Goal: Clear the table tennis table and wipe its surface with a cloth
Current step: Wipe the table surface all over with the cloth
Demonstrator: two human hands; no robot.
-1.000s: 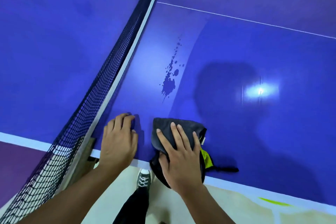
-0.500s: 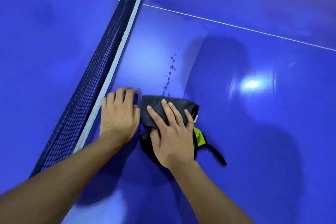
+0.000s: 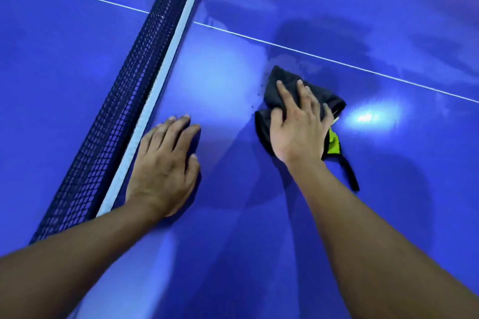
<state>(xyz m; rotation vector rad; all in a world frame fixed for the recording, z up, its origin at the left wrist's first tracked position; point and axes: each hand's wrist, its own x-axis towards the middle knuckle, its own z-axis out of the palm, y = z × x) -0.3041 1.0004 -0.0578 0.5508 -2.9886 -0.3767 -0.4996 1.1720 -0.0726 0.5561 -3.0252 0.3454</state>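
Right hand (image 3: 298,127) presses the cloth (image 3: 262,124) flat under spread, straight fingers (image 3: 285,97), just short of the white line (image 3: 337,61). The streaky worktop (image 3: 233,215) lies ahead. Left hand (image 3: 166,163), fingers straight and close together, rests by the net (image 3: 116,111).

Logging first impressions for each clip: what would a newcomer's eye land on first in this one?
The right hand, pressing flat on a dark cloth with a yellow-green patch, draws the eye first, right of centre on the glossy blue table tennis table. Next comes the left hand, laid flat on the table beside the net, which runs diagonally on the left. A bright light reflection shines just right of the cloth.
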